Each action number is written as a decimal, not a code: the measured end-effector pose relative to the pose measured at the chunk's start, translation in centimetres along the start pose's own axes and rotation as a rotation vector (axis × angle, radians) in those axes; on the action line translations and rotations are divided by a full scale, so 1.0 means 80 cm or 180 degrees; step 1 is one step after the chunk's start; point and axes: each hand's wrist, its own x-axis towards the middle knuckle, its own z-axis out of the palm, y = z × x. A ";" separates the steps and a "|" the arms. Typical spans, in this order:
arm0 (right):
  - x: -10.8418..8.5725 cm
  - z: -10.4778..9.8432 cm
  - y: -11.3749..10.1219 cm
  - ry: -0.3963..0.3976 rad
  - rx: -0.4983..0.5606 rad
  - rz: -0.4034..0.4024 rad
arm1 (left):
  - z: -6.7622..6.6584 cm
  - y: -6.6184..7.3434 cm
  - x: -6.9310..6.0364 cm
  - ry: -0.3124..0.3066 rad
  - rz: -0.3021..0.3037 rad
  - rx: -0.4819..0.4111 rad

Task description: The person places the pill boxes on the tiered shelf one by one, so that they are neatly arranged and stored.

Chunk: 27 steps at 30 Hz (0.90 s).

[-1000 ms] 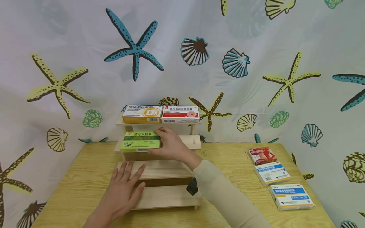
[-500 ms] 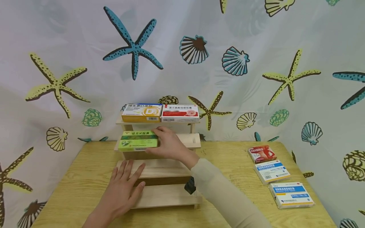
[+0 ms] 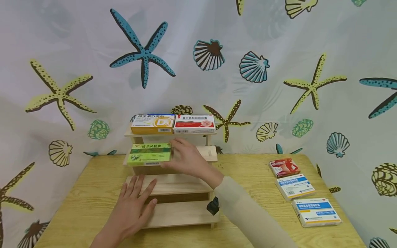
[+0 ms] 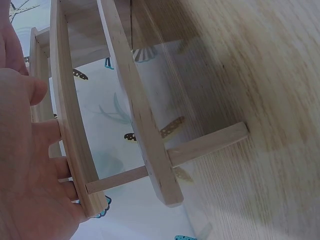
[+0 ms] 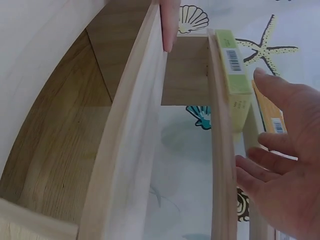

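Flanking green box (image 3: 149, 155): right-hand fingers (image 5: 272, 161)

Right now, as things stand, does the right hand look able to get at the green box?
Probably yes: the right hand looks open beside the right end of the green box, and nothing else shows between them.

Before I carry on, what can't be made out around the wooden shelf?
Head view: part of the shelf's second tier from the top, hidden by the right hand.
Head view: the dark object by the sleeve, too dark and small to identify.
Head view: fine print on the red medicine box, too small.
Left wrist view: some left hand fingertips, hidden by a shelf board.
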 end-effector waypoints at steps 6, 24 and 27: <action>-0.031 -0.020 0.010 0.0361 0.0309 -0.0157 | 0.000 0.000 -0.001 0.0004 -0.0036 -0.0037; -0.129 -0.093 0.076 0.0912 0.0271 -0.0201 | 0.002 0.002 0.000 -0.0010 -0.0034 -0.0039; -0.147 -0.101 0.091 0.0929 0.0191 -0.0121 | 0.001 0.003 0.001 -0.0013 -0.0036 -0.0032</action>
